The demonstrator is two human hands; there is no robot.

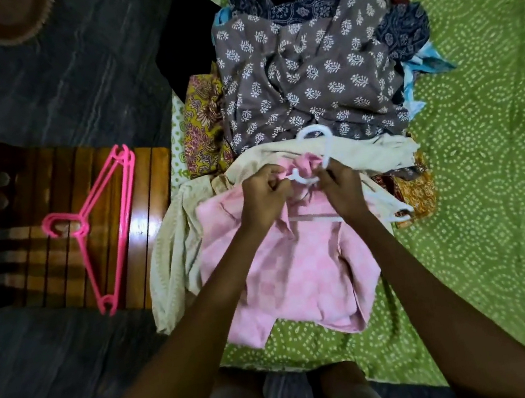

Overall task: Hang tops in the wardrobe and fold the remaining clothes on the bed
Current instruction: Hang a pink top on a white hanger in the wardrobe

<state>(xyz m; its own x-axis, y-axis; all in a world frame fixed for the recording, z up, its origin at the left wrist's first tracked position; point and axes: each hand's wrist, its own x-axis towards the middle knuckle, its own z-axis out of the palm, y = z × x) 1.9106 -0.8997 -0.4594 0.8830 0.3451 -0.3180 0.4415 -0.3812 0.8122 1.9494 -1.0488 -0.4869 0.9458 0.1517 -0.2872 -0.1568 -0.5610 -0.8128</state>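
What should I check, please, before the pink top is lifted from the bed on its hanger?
1. Both hands, left hand and right hand, grip at the neck: ok.
2. White hanger hook sticks out of the pink top: ok.
3. Both hanger arms sit inside the shoulders: not ok, right tip shows outside.
4. Cream cloth lies clear of the top: not ok, it is underneath.
5. Spare pink hangers nearby: ok.

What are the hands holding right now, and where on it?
Left hand pinches the pink checked top at its neckline; right hand grips the white plastic hanger just below its hook.
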